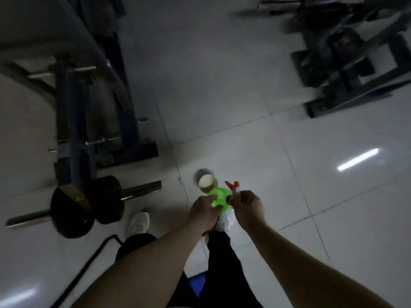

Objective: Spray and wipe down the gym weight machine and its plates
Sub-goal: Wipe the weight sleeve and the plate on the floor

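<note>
Arms stretched down ahead, my left hand (pixel 203 211) curls its grip round the green spray bottle (pixel 219 196); my right hand (pixel 246 207) pinches its red nozzle (pixel 231 186). Contents: cannot tell.

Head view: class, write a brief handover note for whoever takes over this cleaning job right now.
Left hand grips the green spray bottle. Right hand pinches the red spray head at its top; whether it is fully fitted cannot be told.
Weight plates sit on their bar, low on the left, beside the machine frame.
Done: no spraying or wiping shows.
Left: spray and wipe frame and plates. No cloth clearly in view.
</note>
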The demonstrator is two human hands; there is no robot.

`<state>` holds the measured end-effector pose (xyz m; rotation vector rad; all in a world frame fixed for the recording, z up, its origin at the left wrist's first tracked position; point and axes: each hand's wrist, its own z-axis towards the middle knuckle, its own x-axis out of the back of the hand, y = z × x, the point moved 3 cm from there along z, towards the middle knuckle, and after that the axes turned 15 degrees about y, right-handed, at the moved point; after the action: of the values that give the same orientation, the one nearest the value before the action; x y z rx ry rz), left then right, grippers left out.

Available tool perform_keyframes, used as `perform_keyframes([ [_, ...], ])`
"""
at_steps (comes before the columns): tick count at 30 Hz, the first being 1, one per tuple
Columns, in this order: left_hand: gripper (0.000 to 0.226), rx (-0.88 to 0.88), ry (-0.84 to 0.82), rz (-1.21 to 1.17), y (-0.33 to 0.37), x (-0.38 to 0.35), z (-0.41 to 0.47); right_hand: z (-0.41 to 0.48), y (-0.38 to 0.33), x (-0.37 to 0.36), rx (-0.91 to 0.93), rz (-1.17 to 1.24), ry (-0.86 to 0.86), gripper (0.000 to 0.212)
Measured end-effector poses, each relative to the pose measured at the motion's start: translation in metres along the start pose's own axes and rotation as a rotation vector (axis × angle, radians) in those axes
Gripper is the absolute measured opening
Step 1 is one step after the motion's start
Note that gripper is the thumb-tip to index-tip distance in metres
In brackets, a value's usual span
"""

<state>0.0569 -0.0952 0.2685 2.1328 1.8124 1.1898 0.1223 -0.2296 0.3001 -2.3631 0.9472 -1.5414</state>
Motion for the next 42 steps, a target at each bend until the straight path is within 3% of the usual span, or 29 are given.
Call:
perform_keyframes([
  [4,0.053,0.142,-0.033,-0.101,-0.021,-0.101,0.068,0.089,0.059,-0.035,-0.035,-0.027,-0.027,0.04],
  [8,0.051,0.139,-0.07,-0.136,-0.044,-0.192,0.167,0.192,0.129,-0.118,-0.051,-0.053,-0.033,0.036],
  [12,0.053,0.126,-0.097,-0.097,-0.092,-0.273,0.274,0.284,0.191,-0.216,-0.033,-0.096,-0.017,0.052],
  [15,0.053,0.149,-0.104,-0.048,-0.122,-0.308,0.327,0.329,0.226,-0.273,-0.007,-0.155,-0.042,0.06],
  [21,0.044,0.17,-0.043,-0.144,-0.147,-0.327,0.351,0.349,0.252,-0.311,-0.065,-0.196,-0.093,0.037],
  [24,0.039,0.157,-0.04,-0.158,-0.145,-0.308,0.34,0.334,0.24,-0.301,-0.146,-0.167,-0.079,0.048],
  [28,0.036,0.161,-0.01,-0.245,-0.127,-0.255,0.298,0.283,0.203,-0.253,-0.277,-0.101,-0.088,0.026],
  [33,0.026,0.167,0.017,-0.406,-0.079,-0.153,0.219,0.18,0.113,-0.18,-0.529,0.193,-0.367,0.011],
  [35,0.019,0.154,0.062,-0.465,-0.055,-0.1,0.187,0.143,0.065,-0.148,-0.653,0.267,-0.455,0.014],
  [40,0.015,0.155,0.201,-0.626,-0.011,0.031,0.107,0.064,-0.038,-0.082,-0.591,0.221,-0.571,0.024],
  [42,0.013,0.158,0.254,-0.708,0.002,0.081,0.076,0.035,-0.074,-0.063,-0.588,0.177,-0.626,0.039],
])
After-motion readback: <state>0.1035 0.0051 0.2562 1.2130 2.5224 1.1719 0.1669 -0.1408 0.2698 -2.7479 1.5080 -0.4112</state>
